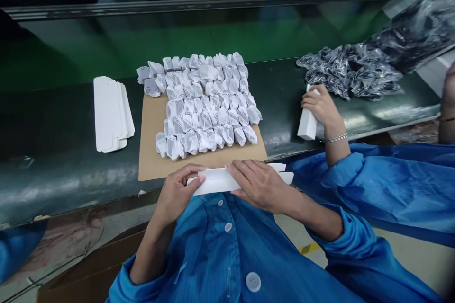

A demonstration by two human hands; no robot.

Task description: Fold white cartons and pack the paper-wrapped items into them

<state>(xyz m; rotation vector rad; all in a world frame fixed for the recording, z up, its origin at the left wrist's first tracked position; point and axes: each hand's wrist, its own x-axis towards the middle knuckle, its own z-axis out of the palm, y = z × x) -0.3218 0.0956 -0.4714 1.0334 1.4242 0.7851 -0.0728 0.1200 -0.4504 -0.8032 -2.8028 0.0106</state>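
A long white carton with loose end flaps lies sideways in front of my body, held at both ends just off the table's front edge. My left hand pinches its left end between thumb and fingers. Over its right part my right hand is wrapped, fingers on top. Just beyond sit rows of small wrapped pieces in thin white wrapping, on a brown cardboard sheet. Left of that sheet, a stack of flat white cartons rests on the dark green table.
To my right a co-worker's hand holds an upright white box. Behind it are a heap of clear-bagged dark items and a large plastic bag. A metal rail runs along the back of the dark green table.
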